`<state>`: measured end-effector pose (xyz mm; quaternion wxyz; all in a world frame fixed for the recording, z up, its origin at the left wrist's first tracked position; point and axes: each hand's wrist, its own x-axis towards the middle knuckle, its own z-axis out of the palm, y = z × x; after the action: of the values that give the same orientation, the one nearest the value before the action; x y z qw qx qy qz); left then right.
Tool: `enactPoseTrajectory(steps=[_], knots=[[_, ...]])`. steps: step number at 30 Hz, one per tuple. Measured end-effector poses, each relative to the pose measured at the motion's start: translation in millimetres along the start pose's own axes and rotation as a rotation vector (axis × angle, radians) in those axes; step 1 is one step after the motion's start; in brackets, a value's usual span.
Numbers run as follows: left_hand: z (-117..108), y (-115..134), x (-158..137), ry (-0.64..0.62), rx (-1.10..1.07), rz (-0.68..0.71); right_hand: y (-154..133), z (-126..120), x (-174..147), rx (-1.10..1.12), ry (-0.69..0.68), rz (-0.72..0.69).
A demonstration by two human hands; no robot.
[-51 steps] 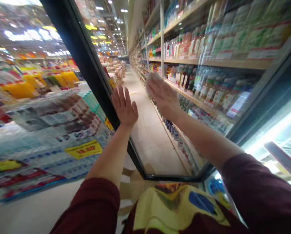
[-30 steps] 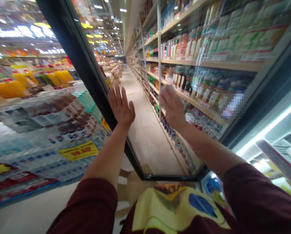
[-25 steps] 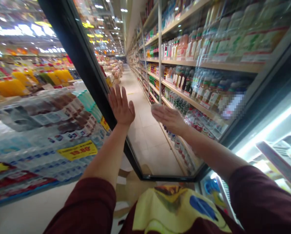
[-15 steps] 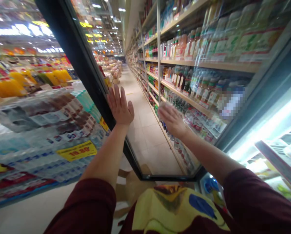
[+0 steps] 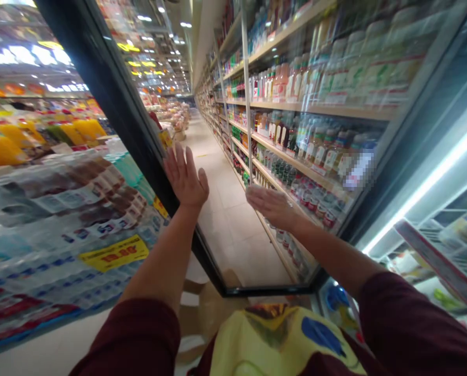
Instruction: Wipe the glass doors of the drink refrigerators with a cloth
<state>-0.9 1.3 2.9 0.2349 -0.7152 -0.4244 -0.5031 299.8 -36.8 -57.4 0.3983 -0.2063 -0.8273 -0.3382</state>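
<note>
A glass door [image 5: 233, 245] with a black frame [image 5: 96, 78] stands swung out in front of me. My left hand [image 5: 186, 178] lies flat on the glass beside the frame's left edge, fingers spread, holding nothing. My right hand [image 5: 274, 208] is at the middle of the pane, its fingers close together and laid along the glass. Something pale and thin shows about its fingertips and edge; it is too blurred to name. Bottles on shelves [image 5: 280, 104] appear in and through the glass.
To the left are stacked shrink-wrapped bottle packs [image 5: 88, 188] with a yellow price sign [image 5: 116, 253]. A lit refrigerated case [image 5: 432, 250] with wire shelves is at the right. A tiled aisle floor [image 5: 213, 156] shows through the pane.
My right hand has turned flatter, its fingers now pointing more to the left, and sits slightly lower on the pane. My left hand keeps its place on the door. The view has shifted a little.
</note>
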Motion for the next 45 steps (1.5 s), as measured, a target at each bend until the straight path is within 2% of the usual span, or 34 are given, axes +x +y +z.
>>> enactPoseTrajectory(steps=[1, 3, 6, 8, 9, 10, 13, 15, 16, 18, 21, 22, 24, 27, 29, 31, 35, 37, 39, 42, 44, 45], knots=[[0.6, -0.2, -0.2, 0.047, 0.044, -0.024, -1.3, 0.3, -2.1, 0.008, -0.026, -0.039], [1.9, -0.7, -0.7, 0.124, 0.095, -0.04, 7.8, -3.7, 4.8, -0.018, -0.021, -0.012], [3.1, -2.2, -1.3, 0.16, 0.121, -0.016, 32.0, -12.5, 26.7, -0.088, 0.096, 0.223], [3.2, -3.7, -1.7, 0.163, 0.132, -0.007, 35.7, -12.8, 32.5, -0.101, 0.172, 0.367], [3.2, -4.6, -2.0, 0.162, 0.132, -0.001, 31.3, -10.1, 30.4, -0.094, 0.19, 0.381], [3.2, -5.6, -2.3, 0.16, 0.127, 0.002, 23.7, -5.6, 25.4, -0.083, 0.19, 0.349], [3.9, -8.9, -3.0, 0.176, 0.108, 0.021, -2.3, 10.1, 5.8, -0.056, 0.112, 0.093], [4.7, -10.5, -2.9, 0.205, 0.124, 0.045, -5.9, 12.5, 3.2, -0.059, 0.059, -0.029], [5.1, -11.0, -2.7, 0.224, 0.137, 0.064, -1.5, 9.7, 7.4, -0.068, 0.046, -0.041], [5.7, -11.6, -2.2, 0.258, 0.163, 0.099, 16.2, -1.6, 24.3, -0.11, 0.074, 0.056], [6.0, -12.0, -1.6, 0.272, 0.185, 0.119, 39.6, -15.8, 47.5, -0.199, 0.242, 0.31], [6.0, -12.2, -1.6, 0.27, 0.184, 0.116, 40.4, -15.8, 48.6, -0.216, 0.288, 0.352], [6.1, -12.8, -1.6, 0.267, 0.161, 0.101, 29.4, -8.2, 38.6, -0.219, 0.307, 0.318], [6.2, -13.9, -1.8, 0.278, 0.117, 0.089, 0.7, 8.5, 12.4, -0.176, 0.207, 0.079], [6.4, -14.4, -1.7, 0.282, 0.114, 0.094, -6.0, 10.6, 7.9, -0.153, 0.149, -0.051], [6.5, -14.5, -1.6, 0.288, 0.122, 0.106, 4.6, 2.2, 20.8, -0.15, 0.141, -0.04], [6.8, -14.4, -1.7, 0.311, 0.156, 0.127, 40.7, -18.1, 60.7, -0.217, 0.298, 0.278], [6.6, -14.5, -2.0, 0.298, 0.176, 0.13, 40.6, -15.6, 61.7, -0.239, 0.344, 0.33], [6.1, -14.4, -2.3, 0.284, 0.17, 0.126, 24.7, -5.6, 48.0, -0.22, 0.301, 0.227], [5.0, -12.7, -2.7, 0.276, 0.126, 0.112, -2.5, 6.2, 29.2, -0.146, 0.159, -0.033], [4.7, -10.9, -2.9, 0.27, 0.118, 0.101, -3.9, 4.0, 36.2, -0.116, 0.11, -0.092], [4.8, -10.1, -2.9, 0.27, 0.124, 0.097, 1.8, 0.3, 46.5, -0.112, 0.118, -0.066]])
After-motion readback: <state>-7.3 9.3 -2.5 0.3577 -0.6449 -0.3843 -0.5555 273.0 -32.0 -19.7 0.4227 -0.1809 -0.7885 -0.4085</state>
